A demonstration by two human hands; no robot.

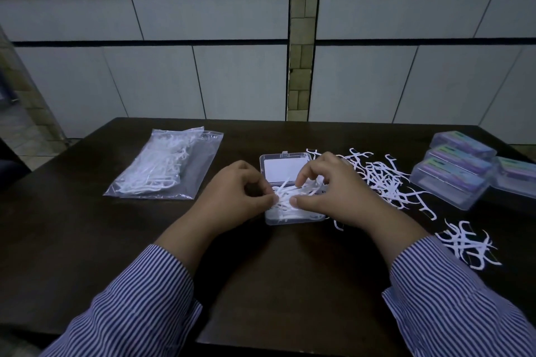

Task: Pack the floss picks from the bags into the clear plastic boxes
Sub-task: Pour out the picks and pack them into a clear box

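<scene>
Both hands pinch floss picks [285, 197] in the open clear box [290, 182] at table centre: left hand [240, 194], right hand [333, 191]. Loose pile [385, 180] at 3 o'clock, full bag [165, 165] at 9. Risk: picks sit tangled and proud (lid probably won't latch), and some may spill off the rim.

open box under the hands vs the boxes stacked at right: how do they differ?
The open box lies with its lid flipped back; the stacked boxes are closed. The open box sits mid-table between the left hand and right hand, whose fingers pinch the floss picks piled in it; the stacked boxes stand untouched at the right edge. The stacked boxes show coloured labels; the open box's lid shows a plain white panel. Both are clear plastic.
</scene>
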